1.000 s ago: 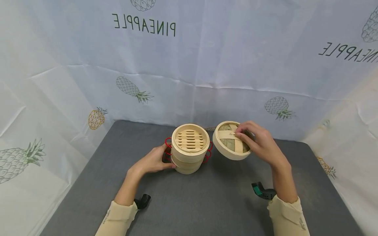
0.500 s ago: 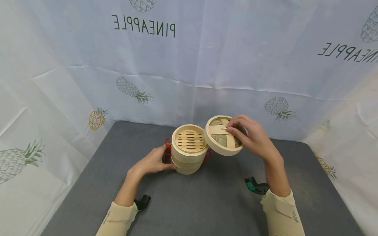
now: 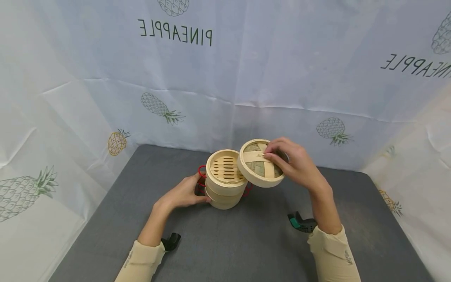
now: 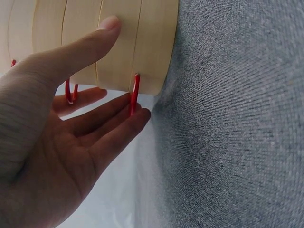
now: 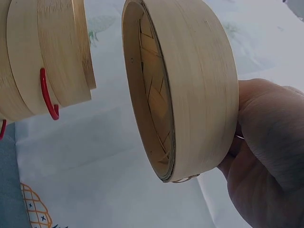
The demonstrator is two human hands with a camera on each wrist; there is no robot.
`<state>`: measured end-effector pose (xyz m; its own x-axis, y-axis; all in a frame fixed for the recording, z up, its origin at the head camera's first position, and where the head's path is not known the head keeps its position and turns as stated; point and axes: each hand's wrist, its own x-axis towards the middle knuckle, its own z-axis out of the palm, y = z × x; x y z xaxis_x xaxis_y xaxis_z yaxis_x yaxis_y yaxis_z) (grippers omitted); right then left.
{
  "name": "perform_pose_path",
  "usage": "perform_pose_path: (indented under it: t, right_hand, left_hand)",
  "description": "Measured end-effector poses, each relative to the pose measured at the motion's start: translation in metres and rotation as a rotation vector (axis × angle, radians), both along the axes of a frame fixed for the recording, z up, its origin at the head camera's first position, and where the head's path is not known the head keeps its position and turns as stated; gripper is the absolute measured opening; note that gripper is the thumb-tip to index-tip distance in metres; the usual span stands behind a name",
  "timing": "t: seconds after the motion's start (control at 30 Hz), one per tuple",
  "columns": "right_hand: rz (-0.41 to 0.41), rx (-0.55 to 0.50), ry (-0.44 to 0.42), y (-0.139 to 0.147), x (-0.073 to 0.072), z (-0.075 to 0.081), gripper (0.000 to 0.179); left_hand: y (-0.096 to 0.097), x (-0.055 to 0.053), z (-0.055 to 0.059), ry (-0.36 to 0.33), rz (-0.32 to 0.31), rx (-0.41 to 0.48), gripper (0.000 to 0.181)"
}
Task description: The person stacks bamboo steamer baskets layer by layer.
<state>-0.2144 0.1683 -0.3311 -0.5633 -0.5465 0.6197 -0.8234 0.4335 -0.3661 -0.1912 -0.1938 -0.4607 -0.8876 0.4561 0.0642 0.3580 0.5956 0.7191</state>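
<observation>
A round bamboo steamer [image 3: 224, 196] stands upright on the table, its tiers stacked and its slatted top tier uncovered. My left hand [image 3: 184, 192] holds it at the left side, thumb across the front and fingers behind. In the left wrist view those fingers [image 4: 118, 133] lie by a red loop handle [image 4: 136, 92]. My right hand [image 3: 294, 162] pinches the woven steamer lid [image 3: 251, 171] by the small loop at its centre. Tilted, the lid hangs above and right of the stack. The right wrist view shows a gap between lid rim [image 5: 166, 109] and top tier [image 5: 61, 57].
A dark grey table [image 3: 225, 246] lies under everything. Behind it hangs a white curtain [image 3: 225, 58] printed with pineapples, which also covers both sides. A black wrist device [image 3: 302, 223] sits by the right sleeve, another black device [image 3: 171, 241] by the left.
My right hand has carried the lid leftward, from beside the stack to overlapping its top right edge in the head view. The left hand and the steamer have stayed put.
</observation>
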Motion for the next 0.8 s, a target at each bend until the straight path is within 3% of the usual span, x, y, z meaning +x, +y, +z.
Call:
perform_pose_path:
  t: [0.8]
  right_hand:
    - [0.049,0.006,-0.031,-0.034,-0.009,0.001,0.015]
  left_hand:
    - [0.000,-0.001,-0.001,0.004,0.002,-0.005,0.069]
